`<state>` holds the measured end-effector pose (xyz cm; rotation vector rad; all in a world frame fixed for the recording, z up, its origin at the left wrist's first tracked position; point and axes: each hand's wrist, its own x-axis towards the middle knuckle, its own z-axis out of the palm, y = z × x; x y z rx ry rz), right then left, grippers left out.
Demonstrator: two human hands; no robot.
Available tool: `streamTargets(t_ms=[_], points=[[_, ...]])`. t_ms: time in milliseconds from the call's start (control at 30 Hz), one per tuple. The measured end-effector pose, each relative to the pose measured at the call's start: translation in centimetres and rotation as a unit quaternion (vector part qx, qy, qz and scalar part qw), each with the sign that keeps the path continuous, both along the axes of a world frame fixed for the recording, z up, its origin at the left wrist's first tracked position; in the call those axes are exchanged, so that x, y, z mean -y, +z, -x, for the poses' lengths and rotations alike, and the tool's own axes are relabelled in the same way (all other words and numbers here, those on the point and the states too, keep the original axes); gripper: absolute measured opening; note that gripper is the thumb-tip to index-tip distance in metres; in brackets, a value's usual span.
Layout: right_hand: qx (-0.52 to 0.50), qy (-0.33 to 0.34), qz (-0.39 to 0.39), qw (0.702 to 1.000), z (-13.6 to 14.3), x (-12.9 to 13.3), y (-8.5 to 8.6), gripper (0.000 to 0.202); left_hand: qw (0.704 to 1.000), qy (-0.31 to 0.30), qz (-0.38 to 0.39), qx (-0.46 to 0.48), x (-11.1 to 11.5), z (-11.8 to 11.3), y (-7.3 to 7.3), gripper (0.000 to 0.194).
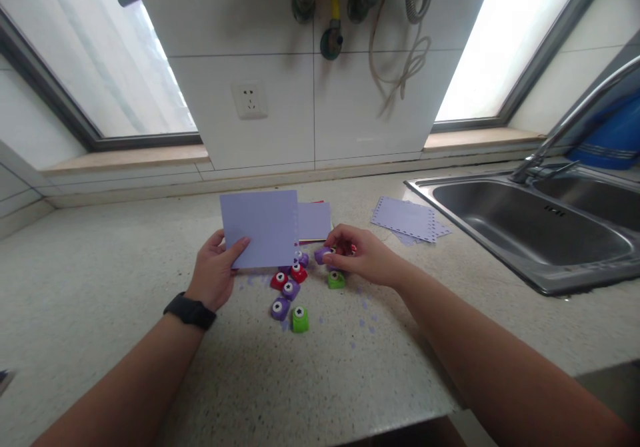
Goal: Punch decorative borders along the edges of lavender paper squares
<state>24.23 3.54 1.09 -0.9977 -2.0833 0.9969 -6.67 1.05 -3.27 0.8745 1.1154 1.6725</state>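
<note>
A lilac sheet of paper (260, 227) is pinched at its lower left by my left hand (216, 270), thumb on its face. Small punched holes run along the sheet's right edge. My right hand (363, 254) holds a small purple punch (323, 254) between thumb and fingers, just right of the sheet. Below them on the counter lie several small punches, among them a red one (279, 280), a purple one (281, 308) and a green one (300, 319). Another green punch (336, 280) sits under my right hand. Behind the held sheet, a stack of coloured paper (315, 220) is partly hidden.
Lilac sheets with punched edges (405, 217) lie at the right, near a steel sink (500, 214) with a tap (533, 160). Tiny lilac paper bits dot the speckled counter (240, 380). Pipe fittings and a socket (249, 100) are on the tiled wall.
</note>
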Motion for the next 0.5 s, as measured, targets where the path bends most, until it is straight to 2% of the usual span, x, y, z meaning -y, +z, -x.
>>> streamTargets(t_ms=[100,267,367,500], points=[[0.026,0.044,-0.028,0.998,0.0,0.4,0.3,0.028,1.0,-0.004,0.0,0.0,0.1,0.0,0.0,0.052],[0.131,0.143,-0.16,0.968,0.5,1.2,0.6,0.022,1.0,-0.002,-0.004,-0.001,0.1,0.0,-0.1,0.053],[0.186,0.163,-0.187,0.951,0.7,1.3,0.4,0.021,1.0,-0.005,-0.008,0.004,0.1,0.0,-0.1,0.053],[0.22,0.15,-0.209,0.941,0.6,1.3,0.4,0.019,1.0,-0.008,-0.01,0.006,0.1,-0.1,-0.1,0.052]])
